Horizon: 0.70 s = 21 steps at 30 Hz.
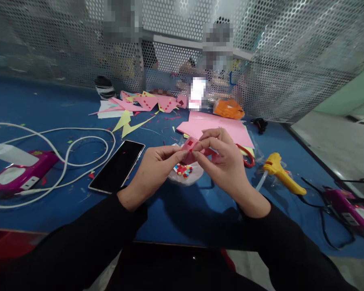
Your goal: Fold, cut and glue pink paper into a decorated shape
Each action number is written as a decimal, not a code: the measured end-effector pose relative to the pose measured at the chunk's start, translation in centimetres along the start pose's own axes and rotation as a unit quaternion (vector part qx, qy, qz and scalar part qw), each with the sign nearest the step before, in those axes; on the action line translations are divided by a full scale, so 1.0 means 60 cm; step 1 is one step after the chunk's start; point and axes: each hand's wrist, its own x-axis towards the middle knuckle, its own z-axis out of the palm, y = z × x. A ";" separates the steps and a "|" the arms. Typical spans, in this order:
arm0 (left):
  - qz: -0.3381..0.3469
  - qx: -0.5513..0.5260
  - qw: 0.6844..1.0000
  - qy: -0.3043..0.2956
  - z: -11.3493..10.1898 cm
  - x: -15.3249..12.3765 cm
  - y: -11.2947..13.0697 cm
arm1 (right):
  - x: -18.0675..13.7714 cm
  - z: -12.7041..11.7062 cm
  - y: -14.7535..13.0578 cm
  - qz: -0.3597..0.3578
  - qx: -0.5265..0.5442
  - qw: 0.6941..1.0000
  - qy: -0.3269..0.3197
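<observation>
My left hand (157, 163) pinches the left edge of a small pink paper piece (189, 144) marked with red squares. On its right side my right hand (223, 155) is closed, thumb and forefinger together at a red square on the paper. Below the paper is a pale shallow dish (189, 178) holding small red, yellow and blue bits (183, 170). My hands and the paper hide the dish's far part. Behind my right hand lie pink paper sheets (212, 125), and red scissor handles (245, 157) stick out beside it.
A dark phone (117, 165) and a white cable (68, 155) lie to the left, near a purple power strip (21, 173). A yellow glue gun (280, 173) and another purple strip (350, 208) are right. Pink and yellow paper cutouts (148, 102) lie before a perforated metal screen (79, 48).
</observation>
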 end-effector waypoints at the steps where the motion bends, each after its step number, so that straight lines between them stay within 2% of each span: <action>1: 0.001 -0.001 1.000 -0.003 0.000 0.000 0.000 | 0.000 0.000 0.000 0.002 0.000 1.000 0.001; 11: 0.001 0.000 1.000 -0.004 0.000 0.001 0.002 | -0.002 0.002 -0.001 0.017 -0.017 1.000 0.006; 15: 0.003 -0.002 1.000 -0.006 0.000 0.000 0.002 | -0.002 0.004 -0.001 0.025 -0.018 0.999 0.028; 21: 0.003 -0.001 1.000 -0.003 0.001 -0.001 0.003 | -0.001 0.003 -0.004 0.043 0.009 0.998 0.032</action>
